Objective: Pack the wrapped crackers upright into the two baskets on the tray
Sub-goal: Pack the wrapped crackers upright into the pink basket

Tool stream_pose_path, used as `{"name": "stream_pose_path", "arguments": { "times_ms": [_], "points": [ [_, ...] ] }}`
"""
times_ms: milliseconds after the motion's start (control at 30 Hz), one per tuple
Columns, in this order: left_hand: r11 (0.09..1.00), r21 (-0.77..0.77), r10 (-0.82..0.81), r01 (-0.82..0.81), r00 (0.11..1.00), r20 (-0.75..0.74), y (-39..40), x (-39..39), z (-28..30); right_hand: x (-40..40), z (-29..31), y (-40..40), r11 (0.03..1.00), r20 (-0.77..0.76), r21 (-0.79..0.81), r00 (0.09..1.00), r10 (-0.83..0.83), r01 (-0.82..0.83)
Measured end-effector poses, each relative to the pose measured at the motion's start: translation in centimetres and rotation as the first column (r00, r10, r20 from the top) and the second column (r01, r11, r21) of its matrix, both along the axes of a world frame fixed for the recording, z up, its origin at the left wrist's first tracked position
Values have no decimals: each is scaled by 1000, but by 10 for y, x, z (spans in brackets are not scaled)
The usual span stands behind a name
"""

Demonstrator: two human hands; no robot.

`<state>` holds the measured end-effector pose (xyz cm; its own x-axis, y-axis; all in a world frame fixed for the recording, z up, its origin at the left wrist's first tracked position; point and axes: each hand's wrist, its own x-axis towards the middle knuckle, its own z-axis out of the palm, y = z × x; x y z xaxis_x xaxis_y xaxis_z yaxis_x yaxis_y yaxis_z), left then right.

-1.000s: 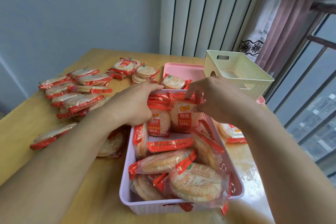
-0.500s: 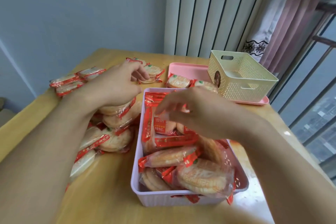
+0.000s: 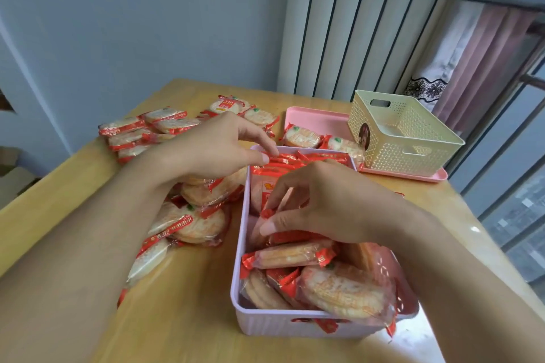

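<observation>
Crackers [image 3: 295, 253] crowd lilac basket [image 3: 240, 244]; right fingers [image 3: 272, 200] pinch one, left fingers [image 3: 259, 138] spread.

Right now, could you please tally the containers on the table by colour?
Lilac basket: 1
Cream basket: 1
Pink tray: 1
Total: 3

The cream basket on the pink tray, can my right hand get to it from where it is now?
Probably yes: the cream basket stands open-topped beyond the right hand, with nothing between them.
</observation>
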<state>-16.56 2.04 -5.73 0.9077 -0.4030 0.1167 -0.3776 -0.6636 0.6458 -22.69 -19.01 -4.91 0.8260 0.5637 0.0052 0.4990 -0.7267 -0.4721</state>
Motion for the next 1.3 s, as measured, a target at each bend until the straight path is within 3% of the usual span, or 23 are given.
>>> {"name": "stream_pose_path", "arguments": {
  "times_ms": [100, 233, 367, 433, 567, 667, 800, 1000, 1167, 1300],
  "points": [
    [994, 39, -99, 104, 990, -103, 0, -4, 2, 4, -2, -2, 999, 21, 42, 999, -27, 26],
    [990, 36, -128, 133, 986, -103, -5, -5, 2, 9, 1, -10, 993, 109, 114, 993, -35, 22],
    [971, -216, -136, 104, 981, -138, -13, -9, 7, 13, 18, -30, 924, 87, 381, 994, -64, 26],
    [934, -353, -127, 59, 977, -173, -13, -11, 7, 19, 22, -43, 897, 83, 439, 991, -104, 58],
    [901, -433, -61, 35, 997, -45, -12, -6, 5, 27, 24, -56, 901, 89, 407, 976, -199, 147],
    [890, -456, -59, 26, 997, -59, -11, -5, 4, 29, 17, -54, 907, 48, 367, 969, -242, 208],
    [933, -358, -56, 32, 997, -57, -14, -8, 6, 29, 13, -51, 945, 104, 245, 963, -249, 218],
    [944, -328, 46, -32, 998, 35, -18, -10, 6, 24, 13, -41, 938, 63, 288, 974, -218, 191],
    [999, -54, -5, 7, 999, 39, -19, -12, 4, 27, -5, -31, 973, 200, -4, 953, -226, 232],
    [985, 172, 3, -15, 998, 66, -23, -13, -5, 25, -15, -20, 969, 221, -141, 960, -170, 203]
  ]
}}
